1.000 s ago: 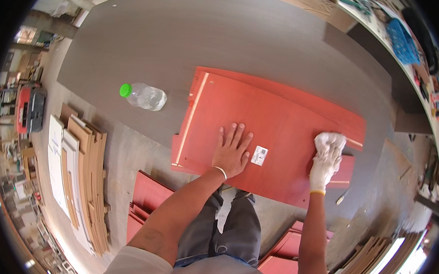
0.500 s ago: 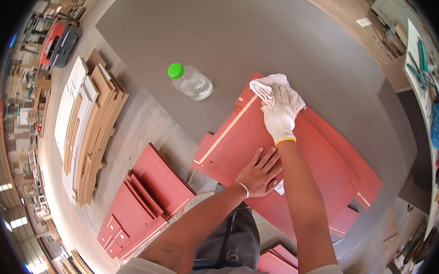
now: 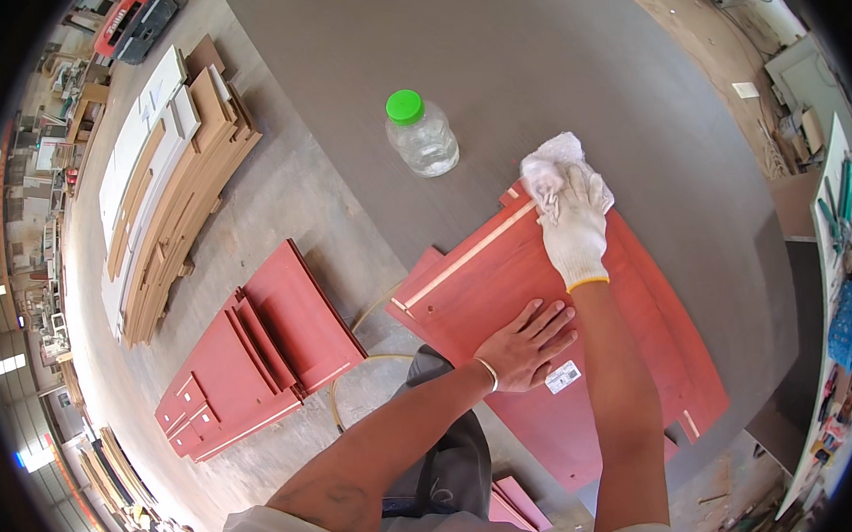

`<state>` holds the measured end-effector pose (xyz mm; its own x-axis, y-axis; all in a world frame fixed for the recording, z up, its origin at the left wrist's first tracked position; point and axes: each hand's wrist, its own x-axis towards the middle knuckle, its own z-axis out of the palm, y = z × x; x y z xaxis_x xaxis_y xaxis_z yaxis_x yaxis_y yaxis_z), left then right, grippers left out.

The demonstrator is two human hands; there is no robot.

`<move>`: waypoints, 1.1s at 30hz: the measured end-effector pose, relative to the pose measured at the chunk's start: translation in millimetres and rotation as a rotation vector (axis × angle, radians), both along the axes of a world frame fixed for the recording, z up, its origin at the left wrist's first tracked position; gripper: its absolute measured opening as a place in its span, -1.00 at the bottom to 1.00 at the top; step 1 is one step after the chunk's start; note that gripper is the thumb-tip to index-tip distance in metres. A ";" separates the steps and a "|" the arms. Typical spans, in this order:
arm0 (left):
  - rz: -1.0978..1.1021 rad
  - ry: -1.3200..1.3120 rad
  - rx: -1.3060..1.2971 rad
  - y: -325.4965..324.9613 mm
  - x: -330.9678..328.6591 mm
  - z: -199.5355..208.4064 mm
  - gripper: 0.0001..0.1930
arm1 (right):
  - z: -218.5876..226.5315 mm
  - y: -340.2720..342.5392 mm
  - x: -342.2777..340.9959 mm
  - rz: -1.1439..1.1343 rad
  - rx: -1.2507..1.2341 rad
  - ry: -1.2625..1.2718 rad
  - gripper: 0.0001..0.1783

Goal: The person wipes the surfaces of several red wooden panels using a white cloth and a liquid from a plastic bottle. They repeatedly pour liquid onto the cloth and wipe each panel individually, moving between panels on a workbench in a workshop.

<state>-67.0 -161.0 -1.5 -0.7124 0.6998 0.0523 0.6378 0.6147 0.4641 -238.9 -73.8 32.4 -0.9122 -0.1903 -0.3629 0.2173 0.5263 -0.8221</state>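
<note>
A red wooden panel (image 3: 483,279) lies on other red panels on the dark table (image 3: 552,61), a pale strip along its left edge. My left hand (image 3: 528,348), bare with a band at the wrist, rests flat on it, fingers spread. Beside those fingers is a white label (image 3: 563,376). At the panel's far corner, my right hand (image 3: 578,237), in a white knit glove, presses a bunched white cloth (image 3: 551,161) with its fingers on top. The cloth hides that corner. To the left of it stands a clear bottle (image 3: 425,143) with a green cap.
More red panels (image 3: 268,344) are stacked low at the left, near a yellowish hose (image 3: 383,357). Farther left is a pile of white and brown boards (image 3: 184,186). A white bench (image 3: 826,220) with tools stands at the right.
The view has shifted, so table things sit farther right. The cloth is more bunched under my right hand at the far corner. More of the label shows beside my left hand.
</note>
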 end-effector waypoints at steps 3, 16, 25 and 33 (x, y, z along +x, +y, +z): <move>-0.024 -0.212 0.055 -6.5 6.1 -24.1 -0.36 | -17.7 -45.0 37.9 0.164 0.083 0.506 -0.68; 0.005 -0.061 0.002 -8.0 4.9 -16.6 -0.30 | -22.9 -50.3 20.9 0.084 0.237 0.451 -0.43; 0.082 0.208 0.151 -3.0 8.0 -40.3 -0.32 | -6.3 -121.1 111.3 1.187 0.285 0.845 -0.53; -0.027 0.009 -0.103 -3.3 1.2 3.4 -0.33 | -23.2 76.2 89.0 -0.204 0.127 -0.165 -0.76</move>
